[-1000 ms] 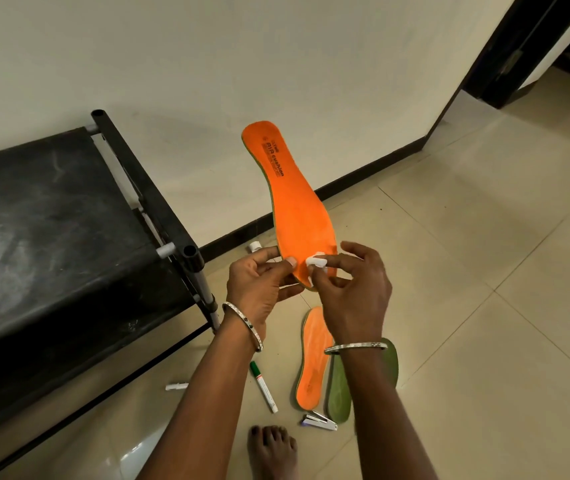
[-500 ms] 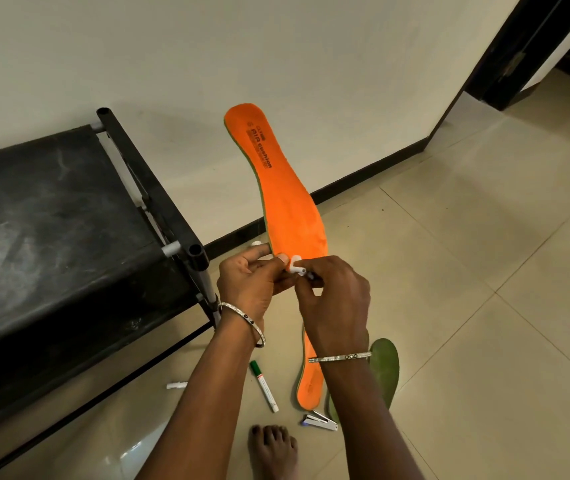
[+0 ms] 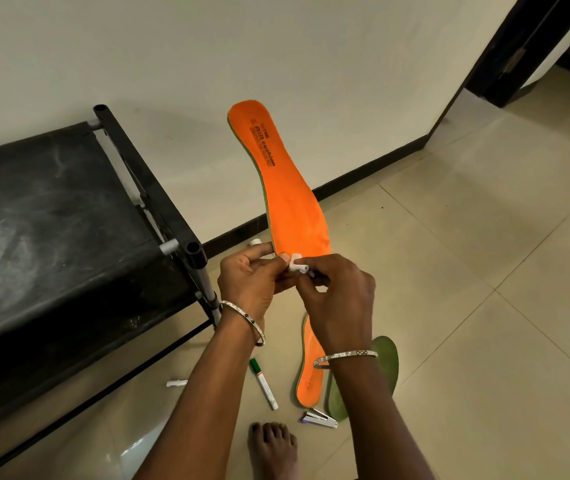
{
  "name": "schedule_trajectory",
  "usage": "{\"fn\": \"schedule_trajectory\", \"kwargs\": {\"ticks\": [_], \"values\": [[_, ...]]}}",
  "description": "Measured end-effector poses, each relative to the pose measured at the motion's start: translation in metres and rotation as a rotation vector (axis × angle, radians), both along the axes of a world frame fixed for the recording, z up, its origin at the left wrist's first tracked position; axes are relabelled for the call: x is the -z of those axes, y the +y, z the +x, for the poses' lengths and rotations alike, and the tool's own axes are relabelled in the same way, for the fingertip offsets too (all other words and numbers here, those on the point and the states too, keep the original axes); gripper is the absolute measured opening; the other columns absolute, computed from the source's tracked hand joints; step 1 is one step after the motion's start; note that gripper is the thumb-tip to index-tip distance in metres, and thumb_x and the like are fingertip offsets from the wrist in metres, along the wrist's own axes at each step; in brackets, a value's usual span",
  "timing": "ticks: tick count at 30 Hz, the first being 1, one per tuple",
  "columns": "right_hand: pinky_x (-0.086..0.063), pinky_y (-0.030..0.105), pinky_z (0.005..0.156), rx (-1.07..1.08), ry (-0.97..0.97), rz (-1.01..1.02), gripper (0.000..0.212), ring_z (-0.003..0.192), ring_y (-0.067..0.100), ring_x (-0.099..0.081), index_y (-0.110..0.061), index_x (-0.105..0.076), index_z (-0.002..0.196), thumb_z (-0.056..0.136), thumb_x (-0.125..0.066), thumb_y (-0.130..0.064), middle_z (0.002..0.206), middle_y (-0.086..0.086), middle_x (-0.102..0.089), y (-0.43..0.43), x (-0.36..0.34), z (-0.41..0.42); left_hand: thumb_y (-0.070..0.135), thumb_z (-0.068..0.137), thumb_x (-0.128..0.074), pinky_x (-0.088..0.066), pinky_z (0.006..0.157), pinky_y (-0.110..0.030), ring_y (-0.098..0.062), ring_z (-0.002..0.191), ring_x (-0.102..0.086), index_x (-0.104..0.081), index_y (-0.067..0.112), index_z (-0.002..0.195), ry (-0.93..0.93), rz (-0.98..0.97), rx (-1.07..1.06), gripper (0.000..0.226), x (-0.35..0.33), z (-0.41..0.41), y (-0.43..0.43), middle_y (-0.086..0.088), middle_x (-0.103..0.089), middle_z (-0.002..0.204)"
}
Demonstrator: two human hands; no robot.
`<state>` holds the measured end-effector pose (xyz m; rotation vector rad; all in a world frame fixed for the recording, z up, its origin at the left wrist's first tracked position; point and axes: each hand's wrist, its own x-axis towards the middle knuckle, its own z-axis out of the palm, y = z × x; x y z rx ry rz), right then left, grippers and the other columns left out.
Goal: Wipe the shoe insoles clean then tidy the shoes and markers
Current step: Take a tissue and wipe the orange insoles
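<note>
I hold an orange insole upright in front of me, its printed heel end up. My left hand pinches its lower edge. My right hand pinches a small white piece against that same lower edge. On the floor below lie a second orange insole and a green insole, partly hidden by my right forearm. A green-capped white marker lies on the tiles between my arms.
A black shelf rack stands at the left against the wall. A small white marker piece, a white cap by the skirting, and a stapler lie on the tiled floor. My bare foot is below. A dark doorway is at upper right.
The held insole tilted slightly left and my hands shifted left with it. My right hand closed tighter round the white piece at the insole's lower edge.
</note>
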<state>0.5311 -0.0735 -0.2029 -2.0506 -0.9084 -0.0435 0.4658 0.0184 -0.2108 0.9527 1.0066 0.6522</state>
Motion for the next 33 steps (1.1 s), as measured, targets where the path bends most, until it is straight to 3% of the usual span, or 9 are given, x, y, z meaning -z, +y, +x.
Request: {"fn": "schedule_trajectory", "kwargs": {"ticks": [6, 11, 16, 20, 25, 31, 33], "values": [[-0.057, 0.032, 0.068, 0.106, 0.029, -0.011, 0.009, 0.068, 0.011, -0.067, -0.018, -0.08, 0.088, 0.08, -0.081, -0.019, 0.082, -0.001, -0.076, -0.013, 0.005, 0.018, 0.0, 0.086, -0.072, -0.06, 0.06, -0.028, -0.021, 0.065, -0.074, -0.069, 0.003, 0.113, 0.001, -0.021, -0.028, 0.027, -0.002, 0.0, 0.001, -0.015, -0.075, 0.087], [-0.053, 0.023, 0.071, 0.003, 0.041, 0.016, 0.013, 0.072, 0.008, -0.067, -0.022, -0.079, 0.091, 0.08, -0.077, -0.015, 0.086, -0.005, -0.075, 0.004, -0.001, -0.005, 0.004, 0.083, -0.077, -0.062, 0.07, -0.038, -0.028, 0.077, -0.076, -0.072, 0.0, 0.111, -0.003, 0.005, -0.008, 0.028, 0.0, 0.0, 0.0, -0.016, -0.077, 0.088], [-0.054, 0.023, 0.069, 0.078, 0.045, 0.01, 0.01, 0.069, 0.011, -0.068, -0.019, -0.08, 0.089, 0.079, -0.08, -0.016, 0.083, -0.002, -0.076, -0.007, 0.003, 0.015, -0.002, 0.087, -0.071, -0.061, 0.061, -0.029, -0.023, 0.067, -0.075, -0.068, 0.0, 0.115, -0.029, -0.033, -0.019, 0.028, -0.005, -0.002, 0.0, -0.014, -0.076, 0.084], [-0.046, 0.01, 0.069, 0.115, 0.062, 0.02, 0.01, 0.069, 0.008, -0.068, -0.018, -0.08, 0.09, 0.08, -0.081, -0.017, 0.084, -0.003, -0.075, -0.01, 0.002, 0.016, -0.001, 0.087, -0.071, -0.061, 0.061, -0.028, -0.02, 0.065, -0.074, -0.067, 0.001, 0.116, -0.053, -0.053, -0.024, 0.03, -0.006, -0.002, 0.001, -0.009, -0.076, 0.076], [-0.051, 0.014, 0.072, 0.007, 0.036, 0.047, 0.016, 0.071, 0.004, -0.067, -0.021, -0.079, 0.091, 0.079, -0.079, -0.012, 0.086, -0.006, -0.075, 0.002, -0.004, -0.003, -0.001, 0.088, -0.07, -0.062, 0.064, -0.032, -0.024, 0.071, -0.075, -0.069, -0.002, 0.113, -0.047, -0.02, 0.002, 0.026, -0.005, -0.002, 0.0, -0.013, -0.077, 0.083], [-0.044, 0.008, 0.069, 0.149, 0.057, 0.0, 0.011, 0.07, 0.007, -0.067, -0.018, -0.08, 0.09, 0.08, -0.08, -0.018, 0.084, -0.002, -0.076, -0.012, 0.0, 0.026, -0.002, 0.086, -0.071, -0.061, 0.059, -0.028, -0.017, 0.06, -0.072, -0.068, 0.001, 0.117, 0.01, -0.002, 0.032, 0.031, -0.005, -0.003, 0.003, -0.013, -0.074, 0.078], [-0.047, 0.015, 0.07, 0.16, 0.096, -0.005, 0.011, 0.072, 0.01, -0.069, -0.018, -0.081, 0.09, 0.08, -0.08, -0.021, 0.084, -0.002, -0.077, -0.013, -0.001, 0.029, -0.001, 0.087, -0.071, -0.06, 0.059, -0.027, -0.016, 0.06, -0.072, -0.068, 0.001, 0.118, 0.035, 0.039, 0.046, 0.032, -0.004, -0.004, 0.006, -0.015, -0.074, 0.083]]}}
